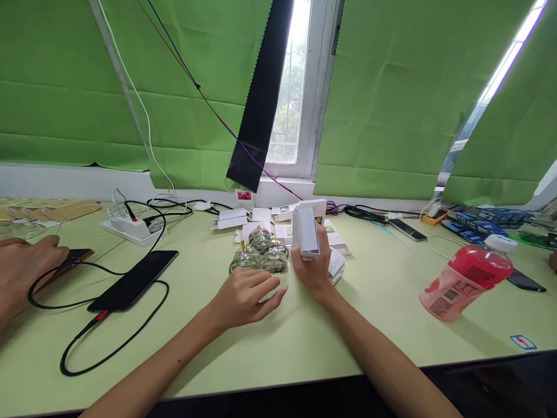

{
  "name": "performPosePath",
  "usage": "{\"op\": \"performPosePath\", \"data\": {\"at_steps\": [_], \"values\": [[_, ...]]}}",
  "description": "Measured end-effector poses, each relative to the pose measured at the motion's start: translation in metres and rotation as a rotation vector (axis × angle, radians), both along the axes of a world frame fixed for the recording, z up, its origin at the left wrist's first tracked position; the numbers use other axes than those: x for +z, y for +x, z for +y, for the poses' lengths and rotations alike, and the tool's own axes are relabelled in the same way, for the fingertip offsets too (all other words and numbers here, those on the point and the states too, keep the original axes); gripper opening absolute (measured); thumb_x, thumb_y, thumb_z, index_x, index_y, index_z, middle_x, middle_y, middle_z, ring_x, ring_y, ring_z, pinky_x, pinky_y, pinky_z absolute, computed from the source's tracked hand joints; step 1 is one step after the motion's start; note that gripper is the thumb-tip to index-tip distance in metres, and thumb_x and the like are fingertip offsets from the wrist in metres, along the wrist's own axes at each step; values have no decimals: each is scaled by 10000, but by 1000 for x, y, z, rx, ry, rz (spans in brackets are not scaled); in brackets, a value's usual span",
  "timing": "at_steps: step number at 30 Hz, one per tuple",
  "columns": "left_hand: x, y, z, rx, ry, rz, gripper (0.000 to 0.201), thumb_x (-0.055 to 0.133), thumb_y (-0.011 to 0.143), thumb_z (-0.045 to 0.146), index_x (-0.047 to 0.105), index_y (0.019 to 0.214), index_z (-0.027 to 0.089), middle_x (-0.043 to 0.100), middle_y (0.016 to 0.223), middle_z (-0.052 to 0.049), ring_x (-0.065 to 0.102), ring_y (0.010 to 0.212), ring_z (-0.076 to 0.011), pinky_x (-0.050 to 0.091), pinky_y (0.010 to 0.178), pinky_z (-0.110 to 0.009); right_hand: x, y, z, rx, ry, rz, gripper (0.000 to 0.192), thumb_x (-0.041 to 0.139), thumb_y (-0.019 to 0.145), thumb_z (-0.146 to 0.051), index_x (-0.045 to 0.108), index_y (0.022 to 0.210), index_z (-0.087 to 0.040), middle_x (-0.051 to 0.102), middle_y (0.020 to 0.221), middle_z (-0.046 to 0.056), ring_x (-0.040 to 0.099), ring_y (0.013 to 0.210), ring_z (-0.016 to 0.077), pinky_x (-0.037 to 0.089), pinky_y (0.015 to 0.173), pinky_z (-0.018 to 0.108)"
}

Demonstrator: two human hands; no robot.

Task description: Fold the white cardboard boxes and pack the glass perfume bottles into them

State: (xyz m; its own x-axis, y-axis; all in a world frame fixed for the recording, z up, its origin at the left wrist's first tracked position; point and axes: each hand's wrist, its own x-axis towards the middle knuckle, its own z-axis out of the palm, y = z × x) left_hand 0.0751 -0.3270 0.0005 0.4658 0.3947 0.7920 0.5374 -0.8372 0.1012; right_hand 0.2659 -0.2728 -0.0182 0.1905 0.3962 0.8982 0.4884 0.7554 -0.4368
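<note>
The right hand [312, 268] is closed around a small white box [306, 233] and holds it upright above the worktop [304, 342]. The left hand [243, 299] rests flat on the worktop, fingers loosely spread, holding nothing, just in front of some glass bottles [261, 255], perhaps perfume. At the far left another person's hand [26, 264] touches a phone [73, 258].

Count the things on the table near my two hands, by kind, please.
Glass bottles: 3, beside the left hand
White box in the right hand: 1
Pink bottle: 1
Black phone on a cable: 1
Power strip: 1
Total: 7
</note>
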Motion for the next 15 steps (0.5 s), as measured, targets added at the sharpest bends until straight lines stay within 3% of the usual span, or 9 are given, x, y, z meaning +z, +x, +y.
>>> {"op": "performPosePath", "data": {"at_steps": [3, 6, 10, 15], "values": [[21, -5, -7, 25, 23, 138, 144, 618, 948, 327, 689, 845, 255, 670, 635, -1, 634, 542, -145, 462, 517, -250, 1, 0, -1, -18, 22, 3, 600, 590, 814, -181, 459, 1396, -247, 608, 1233, 142, 616, 1156, 325, 556, 994, 552], [45, -15, 4, 154, -63, 121, 219, 559, 982, 333, 684, 831, 236, 718, 685, 8, 612, 528, -130, 448, 530, -254, 2, -1, -2, -25, 67, 11, 608, 593, 809, -179, 456, 1397, -252, 607, 1218, 140, 622, 1146, 326, 568, 972, 555], [68, -34, 54, 348, -349, 2, 221, 574, 916, 377, 678, 799, 220, 727, 687, 4, 658, 596, -167, 509, 614, -276, 3, -2, -3, -35, 92, 19, 600, 599, 823, -197, 454, 1402, -243, 603, 1214, 149, 622, 1141, 335, 570, 960, 561], [77, -24, 120, 467, -456, 285, 248, 514, 933, 341, 694, 936, 170, 778, 975, -94, 722, 920, -245, 538, 819, -335, 2, -3, -4, -11, 90, 21, 600, 601, 834, -207, 447, 1413, -249, 600, 1226, 154, 621, 1152, 347, 559, 973, 566]]}}
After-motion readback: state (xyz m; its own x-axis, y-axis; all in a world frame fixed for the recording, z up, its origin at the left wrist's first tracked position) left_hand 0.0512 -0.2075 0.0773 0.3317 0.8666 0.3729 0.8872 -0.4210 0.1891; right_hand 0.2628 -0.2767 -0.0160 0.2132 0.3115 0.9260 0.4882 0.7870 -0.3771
